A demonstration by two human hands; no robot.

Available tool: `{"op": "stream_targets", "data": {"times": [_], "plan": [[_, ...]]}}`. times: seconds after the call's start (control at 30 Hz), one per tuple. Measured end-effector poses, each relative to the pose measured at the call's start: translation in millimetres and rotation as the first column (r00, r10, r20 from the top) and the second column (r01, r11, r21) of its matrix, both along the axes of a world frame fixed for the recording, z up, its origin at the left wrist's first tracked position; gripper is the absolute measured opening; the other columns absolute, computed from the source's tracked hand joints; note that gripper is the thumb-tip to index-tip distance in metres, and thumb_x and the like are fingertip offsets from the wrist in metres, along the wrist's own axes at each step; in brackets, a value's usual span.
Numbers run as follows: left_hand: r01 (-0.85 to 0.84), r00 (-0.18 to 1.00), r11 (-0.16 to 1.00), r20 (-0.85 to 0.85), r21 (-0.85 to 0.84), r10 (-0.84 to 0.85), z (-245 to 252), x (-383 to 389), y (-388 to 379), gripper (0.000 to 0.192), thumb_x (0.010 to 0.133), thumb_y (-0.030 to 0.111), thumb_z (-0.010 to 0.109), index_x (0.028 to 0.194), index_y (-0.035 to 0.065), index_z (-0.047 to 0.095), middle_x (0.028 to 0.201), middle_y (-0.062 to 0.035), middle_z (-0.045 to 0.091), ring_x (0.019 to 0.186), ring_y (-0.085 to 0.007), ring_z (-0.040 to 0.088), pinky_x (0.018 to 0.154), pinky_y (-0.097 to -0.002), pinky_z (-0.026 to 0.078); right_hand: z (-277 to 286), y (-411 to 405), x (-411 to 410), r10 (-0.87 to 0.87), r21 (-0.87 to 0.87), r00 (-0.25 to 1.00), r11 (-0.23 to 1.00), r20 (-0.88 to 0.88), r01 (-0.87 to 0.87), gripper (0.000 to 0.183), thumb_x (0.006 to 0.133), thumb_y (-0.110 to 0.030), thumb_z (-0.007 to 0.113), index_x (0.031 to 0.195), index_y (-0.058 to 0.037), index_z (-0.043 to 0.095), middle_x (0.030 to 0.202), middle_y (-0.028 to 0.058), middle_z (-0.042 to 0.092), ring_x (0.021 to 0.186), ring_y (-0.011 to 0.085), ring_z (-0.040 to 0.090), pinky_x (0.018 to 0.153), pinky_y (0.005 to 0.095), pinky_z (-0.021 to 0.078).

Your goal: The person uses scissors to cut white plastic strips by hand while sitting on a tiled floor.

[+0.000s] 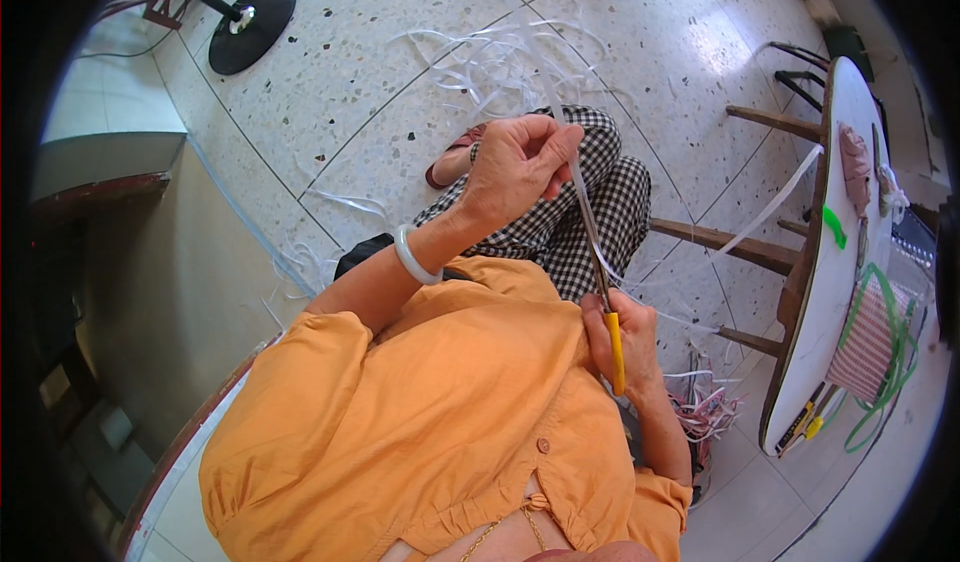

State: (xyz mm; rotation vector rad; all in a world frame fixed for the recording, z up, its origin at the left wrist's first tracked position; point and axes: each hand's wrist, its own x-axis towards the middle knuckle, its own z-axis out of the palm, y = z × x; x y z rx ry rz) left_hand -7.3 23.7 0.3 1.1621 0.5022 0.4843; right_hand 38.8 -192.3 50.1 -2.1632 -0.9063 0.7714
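Observation:
A thin white plastic strip is pinched between the thumb and fingers of my left hand, which wears a pale bangle. My right hand grips a pair of scissors by its yellow handles, near my lap. The long blades point up toward my left hand and lie along the strip; whether they are parted is hard to tell. Past the scissors, a white strip runs loosely to the right. Beneath both hands are my black-and-white checked trousers.
Tangled white strips lie on the speckled floor ahead. At right, a white-topped table with wooden legs holds a pink-and-white woven piece, green strapping and a utility knife. Cut scraps sit beside my right arm. A black stand base stands upper left.

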Motion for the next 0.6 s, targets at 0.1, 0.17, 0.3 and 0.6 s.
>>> {"op": "stream_targets", "data": {"times": [0.1, 0.17, 0.3, 0.6], "plan": [[0.038, 0.999, 0.999, -0.022, -0.002, -0.038, 0.2, -1.4, -8.6, 0.031, 0.093, 0.025, 0.060, 0.072, 0.0024, 0.062, 0.059, -0.0006, 0.058, 0.047, -0.0038, 0.050, 0.042, -0.0172, 0.040, -0.5, 2.8, 1.9, 0.017, 0.032, 1.000, 0.999, -0.004, -0.017, 0.025, 0.084, -0.010, 0.063, 0.067, 0.0013, 0.048, 0.052, 0.0136, 0.046, 0.041, 0.0219, 0.045, 0.043, 0.0328, 0.0359], [0.041, 0.999, 0.999, 0.005, -0.024, -0.040, 0.6, -1.5, -10.5, 0.030, 0.093, 0.024, 0.060, 0.073, 0.0018, 0.063, 0.059, -0.0005, 0.058, 0.048, -0.0037, 0.051, 0.042, -0.0166, 0.040, 1.1, 4.3, 2.6, 0.014, 0.007, 0.999, 1.000, -0.048, -0.014, 0.023, 0.085, -0.010, 0.063, 0.069, 0.0017, 0.050, 0.053, 0.0131, 0.047, 0.042, 0.0208, 0.045, 0.044, 0.0324, 0.0358], [0.039, 0.999, 0.999, -0.010, -0.019, -0.039, 2.6, -1.9, -9.9, 0.030, 0.093, 0.024, 0.060, 0.074, 0.0014, 0.063, 0.059, -0.0003, 0.058, 0.048, -0.0037, 0.051, 0.042, -0.0161, 0.041, 1.0, 4.0, 3.0, 0.013, 0.003, 0.999, 1.000, -0.048, -0.013, 0.022, 0.085, -0.010, 0.062, 0.070, 0.0021, 0.051, 0.054, 0.0126, 0.046, 0.042, 0.0199, 0.044, 0.044, 0.0321, 0.0356], [0.049, 0.999, 0.998, -0.006, -0.035, -0.050, 0.0, -2.1, -8.5, 0.030, 0.093, 0.023, 0.060, 0.072, 0.0016, 0.062, 0.059, -0.0006, 0.058, 0.048, -0.0035, 0.051, 0.042, -0.0168, 0.041, 0.1, 1.1, 0.3, -0.007, -0.010, 1.000, 1.000, 0.005, 0.007, 0.026, 0.085, -0.008, 0.063, 0.066, 0.0020, 0.049, 0.051, 0.0136, 0.047, 0.040, 0.0191, 0.047, 0.043, 0.0314, 0.0366]]}}
